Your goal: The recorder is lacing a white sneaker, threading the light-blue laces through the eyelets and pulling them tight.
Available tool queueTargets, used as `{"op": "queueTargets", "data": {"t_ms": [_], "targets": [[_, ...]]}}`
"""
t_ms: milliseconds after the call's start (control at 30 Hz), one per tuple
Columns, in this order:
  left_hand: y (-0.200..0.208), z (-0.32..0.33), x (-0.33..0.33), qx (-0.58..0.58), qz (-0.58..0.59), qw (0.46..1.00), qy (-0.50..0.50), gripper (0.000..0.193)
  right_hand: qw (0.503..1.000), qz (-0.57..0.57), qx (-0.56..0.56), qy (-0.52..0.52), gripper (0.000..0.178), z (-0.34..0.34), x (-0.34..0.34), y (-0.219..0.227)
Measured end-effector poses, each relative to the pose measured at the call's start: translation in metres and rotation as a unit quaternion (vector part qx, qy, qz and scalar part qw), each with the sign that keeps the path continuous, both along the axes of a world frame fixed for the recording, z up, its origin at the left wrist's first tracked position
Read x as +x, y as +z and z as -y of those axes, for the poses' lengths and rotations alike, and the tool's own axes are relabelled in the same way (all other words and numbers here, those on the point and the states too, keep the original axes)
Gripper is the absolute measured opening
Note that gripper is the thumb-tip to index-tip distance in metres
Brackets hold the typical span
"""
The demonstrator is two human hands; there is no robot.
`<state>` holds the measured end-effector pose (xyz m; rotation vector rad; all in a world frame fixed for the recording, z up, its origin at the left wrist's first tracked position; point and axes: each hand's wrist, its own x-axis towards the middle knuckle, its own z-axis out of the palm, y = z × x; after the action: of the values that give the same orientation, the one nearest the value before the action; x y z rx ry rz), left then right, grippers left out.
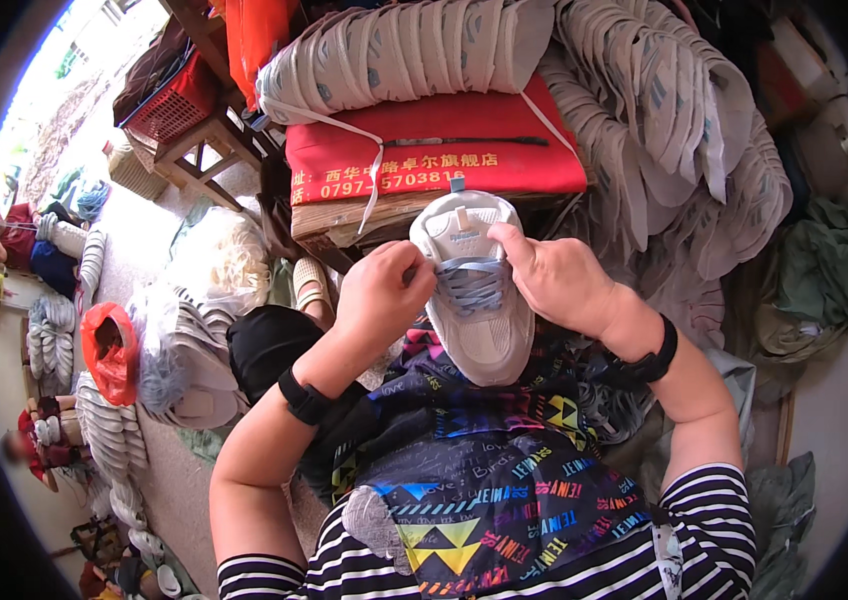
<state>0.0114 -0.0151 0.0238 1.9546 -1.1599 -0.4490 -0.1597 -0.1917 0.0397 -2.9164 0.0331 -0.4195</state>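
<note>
A white shoe upper (484, 345) with light blue laces (472, 284) crossed over its tongue is held up in front of my chest, toe toward me. My right hand (562, 283) grips its right collar edge, thumb on top and the other fingers behind. At its left side, my left hand (384, 292) is closed with curled fingers against the lace edge; what lies in those fingers is hidden. Just beyond, a red cover (434, 165) lies over a wooden stand, with a thin dark tool (466, 141) on it.
A long row of nested shoe uppers (414, 55) rests on the cover's far side. More stacked uppers (654, 90) hang at the right. To the left are a red basket (172, 100) on a wooden stool, a red plastic bag (109, 352) and other people (39, 245) among more uppers.
</note>
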Motion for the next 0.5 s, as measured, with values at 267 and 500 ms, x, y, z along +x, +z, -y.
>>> {"op": "queueTargets", "data": {"t_ms": [267, 500], "targets": [[0.031, 0.002, 0.024, 0.068, 0.140, 0.979, -0.133, 0.019, 0.988, -0.136, -0.062, -0.026, 0.034, 0.001, 0.011, 0.023], [0.035, 0.009, 0.039, 0.000, 0.153, 0.965, -0.214, 0.038, 0.989, -0.038, -0.139, 0.035, 0.016, 0.016, 0.021, 0.044]]}}
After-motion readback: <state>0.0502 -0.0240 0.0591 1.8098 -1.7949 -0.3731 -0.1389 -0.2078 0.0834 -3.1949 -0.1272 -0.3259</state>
